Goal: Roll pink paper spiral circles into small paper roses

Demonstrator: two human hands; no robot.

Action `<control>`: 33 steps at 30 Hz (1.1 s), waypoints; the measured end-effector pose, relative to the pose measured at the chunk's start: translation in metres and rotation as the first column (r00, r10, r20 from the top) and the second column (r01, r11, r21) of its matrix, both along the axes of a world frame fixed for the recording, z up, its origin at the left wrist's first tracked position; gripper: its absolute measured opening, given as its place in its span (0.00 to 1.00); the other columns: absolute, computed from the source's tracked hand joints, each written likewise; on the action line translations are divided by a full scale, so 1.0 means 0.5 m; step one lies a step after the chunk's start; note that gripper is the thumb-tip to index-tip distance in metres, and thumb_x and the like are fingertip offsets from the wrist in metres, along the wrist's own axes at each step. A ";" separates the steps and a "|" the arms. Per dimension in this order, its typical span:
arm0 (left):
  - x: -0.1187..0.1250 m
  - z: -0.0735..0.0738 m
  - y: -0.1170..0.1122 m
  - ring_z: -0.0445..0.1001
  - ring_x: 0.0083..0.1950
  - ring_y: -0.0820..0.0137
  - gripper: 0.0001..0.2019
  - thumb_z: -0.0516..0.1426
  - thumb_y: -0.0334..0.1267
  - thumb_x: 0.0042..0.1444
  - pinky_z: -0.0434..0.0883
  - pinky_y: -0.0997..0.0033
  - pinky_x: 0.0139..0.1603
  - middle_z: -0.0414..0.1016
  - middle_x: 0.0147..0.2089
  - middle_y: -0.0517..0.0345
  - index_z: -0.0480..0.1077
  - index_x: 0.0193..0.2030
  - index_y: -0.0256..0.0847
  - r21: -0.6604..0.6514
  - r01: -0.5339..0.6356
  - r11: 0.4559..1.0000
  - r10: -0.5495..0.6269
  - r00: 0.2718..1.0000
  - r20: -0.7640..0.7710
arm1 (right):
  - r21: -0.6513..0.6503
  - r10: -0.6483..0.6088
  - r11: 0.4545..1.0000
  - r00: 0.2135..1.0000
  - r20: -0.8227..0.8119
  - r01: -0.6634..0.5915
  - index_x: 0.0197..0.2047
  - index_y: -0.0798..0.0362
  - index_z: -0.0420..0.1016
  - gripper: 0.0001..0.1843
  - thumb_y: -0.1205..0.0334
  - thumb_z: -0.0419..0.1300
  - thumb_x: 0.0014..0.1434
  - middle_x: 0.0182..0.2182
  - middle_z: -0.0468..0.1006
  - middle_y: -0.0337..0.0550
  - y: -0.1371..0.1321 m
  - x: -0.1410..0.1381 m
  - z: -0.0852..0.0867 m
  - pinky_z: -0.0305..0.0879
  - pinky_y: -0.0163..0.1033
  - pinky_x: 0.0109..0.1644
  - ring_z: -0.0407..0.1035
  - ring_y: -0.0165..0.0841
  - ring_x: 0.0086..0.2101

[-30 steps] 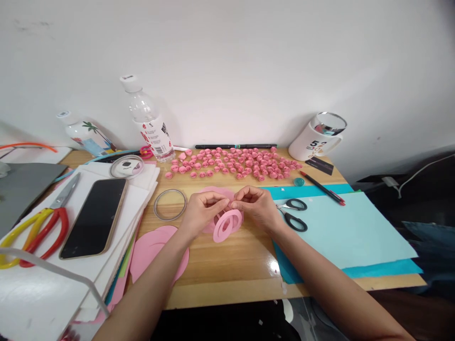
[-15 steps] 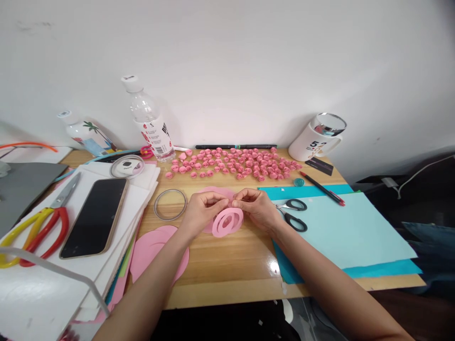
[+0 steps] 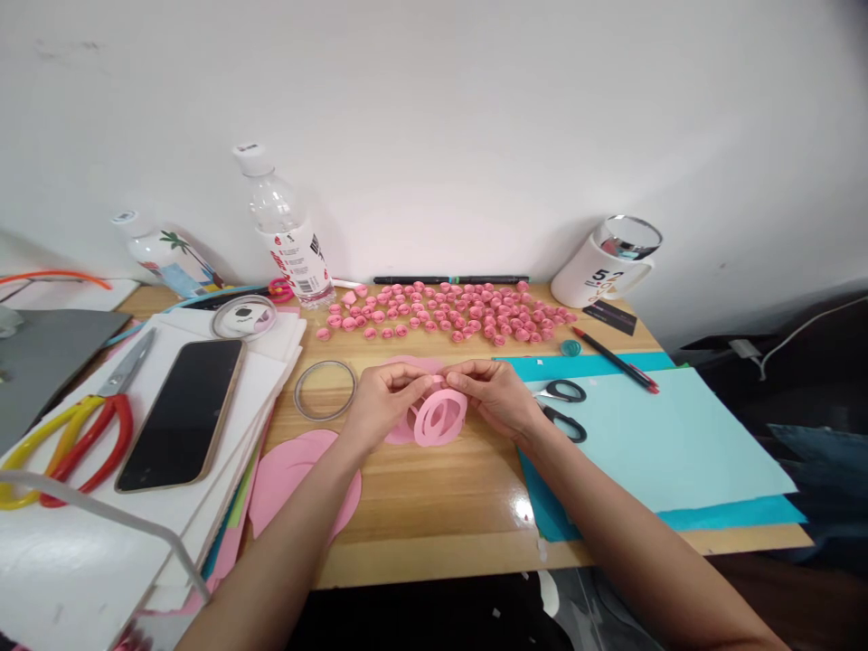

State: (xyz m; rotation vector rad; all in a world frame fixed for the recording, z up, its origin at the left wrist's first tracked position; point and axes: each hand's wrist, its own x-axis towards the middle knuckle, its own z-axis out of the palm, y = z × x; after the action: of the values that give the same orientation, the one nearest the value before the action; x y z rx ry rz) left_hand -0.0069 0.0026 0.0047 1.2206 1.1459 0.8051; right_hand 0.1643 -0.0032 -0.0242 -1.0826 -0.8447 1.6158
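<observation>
My left hand (image 3: 383,402) and my right hand (image 3: 498,396) meet above the middle of the wooden desk (image 3: 434,506). Both pinch the top end of a pink paper spiral strip (image 3: 439,418), whose loose coils hang below the fingertips. A flat pink paper piece (image 3: 407,371) lies on the desk behind the hands. Several small rolled pink paper roses (image 3: 448,312) are spread along the back of the desk.
Black scissors (image 3: 560,407) lie on light blue paper (image 3: 665,443) just right of my right hand. A metal ring (image 3: 325,391), pink paper circle (image 3: 298,470), phone (image 3: 183,411) on white sheets, red-yellow scissors (image 3: 81,434), two bottles (image 3: 288,231), a mug (image 3: 603,262) and red pen (image 3: 614,359) surround the area.
The hanging spiral has shortened and tightened, rising closer to my fingertips as both hands roll it. The hands stayed in nearly the same place.
</observation>
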 end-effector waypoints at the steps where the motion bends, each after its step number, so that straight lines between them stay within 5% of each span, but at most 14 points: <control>1: 0.000 -0.002 0.000 0.73 0.27 0.74 0.10 0.62 0.42 0.47 0.70 0.77 0.28 0.79 0.30 0.55 0.76 0.31 0.35 0.002 -0.004 1.000 0.004 1.000 0.004 | -0.001 0.008 1.000 1.000 0.000 -0.008 0.26 0.53 0.80 0.10 0.59 0.72 0.38 0.27 0.81 0.40 0.000 0.000 0.000 0.68 0.34 0.35 0.72 0.29 0.28; 17: 0.001 0.002 0.001 0.73 0.27 0.74 0.09 0.61 0.41 0.48 0.70 0.76 0.28 0.79 0.30 0.55 0.76 0.31 0.36 0.039 -0.016 0.999 0.018 0.999 -0.047 | 0.076 -0.009 0.997 1.000 0.026 0.007 0.34 0.52 0.77 0.12 0.60 0.69 0.43 0.30 0.82 0.42 -0.001 0.001 0.007 0.68 0.36 0.39 0.75 0.31 0.31; 33: -0.005 -0.002 0.000 0.71 0.25 0.75 0.09 0.60 0.40 0.49 0.68 0.78 0.28 0.77 0.27 0.57 0.74 0.28 0.36 0.038 0.002 0.999 -0.002 1.000 0.025 | 0.087 -0.079 0.993 0.995 0.059 0.073 0.24 0.51 0.79 0.09 0.63 0.73 0.36 0.24 0.79 0.37 -0.003 0.001 0.003 0.64 0.33 0.31 0.68 0.26 0.25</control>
State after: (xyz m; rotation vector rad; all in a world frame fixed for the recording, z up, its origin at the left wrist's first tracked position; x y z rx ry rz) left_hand -0.0093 0.0026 0.0036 1.2390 1.1133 0.8416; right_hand 0.1648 -0.0045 -0.0226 -1.0967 -0.8948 1.4763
